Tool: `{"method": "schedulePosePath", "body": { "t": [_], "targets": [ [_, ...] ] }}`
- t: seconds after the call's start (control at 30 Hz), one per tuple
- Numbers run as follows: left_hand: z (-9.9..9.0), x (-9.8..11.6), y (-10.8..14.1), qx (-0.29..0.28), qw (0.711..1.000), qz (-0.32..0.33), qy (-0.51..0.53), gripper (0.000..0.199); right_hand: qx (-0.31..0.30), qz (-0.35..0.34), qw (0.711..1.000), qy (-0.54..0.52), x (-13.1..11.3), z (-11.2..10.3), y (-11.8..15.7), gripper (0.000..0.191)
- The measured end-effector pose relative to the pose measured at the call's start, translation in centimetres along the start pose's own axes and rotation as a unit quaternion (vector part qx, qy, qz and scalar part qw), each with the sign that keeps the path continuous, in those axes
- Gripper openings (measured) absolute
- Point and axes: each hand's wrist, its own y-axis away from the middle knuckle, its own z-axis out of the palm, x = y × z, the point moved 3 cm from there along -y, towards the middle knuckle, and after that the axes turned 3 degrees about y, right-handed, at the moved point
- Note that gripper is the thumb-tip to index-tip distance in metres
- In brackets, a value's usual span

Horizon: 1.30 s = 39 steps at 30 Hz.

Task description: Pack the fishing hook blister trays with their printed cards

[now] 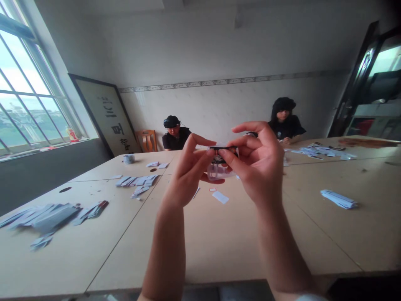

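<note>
Both hands are raised above the table, close together around one small object. My left hand (190, 171) pinches the left side of a small dark piece (224, 153) with thumb and fingers. On the other side, my right hand (258, 161) grips the same piece, its thumb pressed on the front and its index finger raised. A clear plastic case (216, 172) shows just under the dark piece, between the hands. On the table below lie a white card (220, 197) and a small red-edged label (212, 190).
The wooden table (219, 242) carries paper piles (50, 215) at left, strips (138, 181) further back, a white bundle (338, 199) at right and scattered papers (322, 150) behind it. Two people (175, 136) (285, 121) sit across the table.
</note>
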Motion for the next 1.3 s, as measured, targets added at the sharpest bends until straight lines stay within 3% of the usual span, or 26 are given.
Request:
{"method": "schedulePosePath", "body": {
  "t": [0.73,1.3],
  "targets": [
    [0.1,0.1,0.0,0.005,1.000,0.000,0.004,0.017,0.001,-0.032,0.998,0.048,0.2,0.0,0.1,0.031],
    [1.0,0.6,0.2,0.044,0.998,0.017,-0.033,0.014,0.011,-0.058,0.996,0.063,-0.1,0.0,0.2,0.029]
  ]
}}
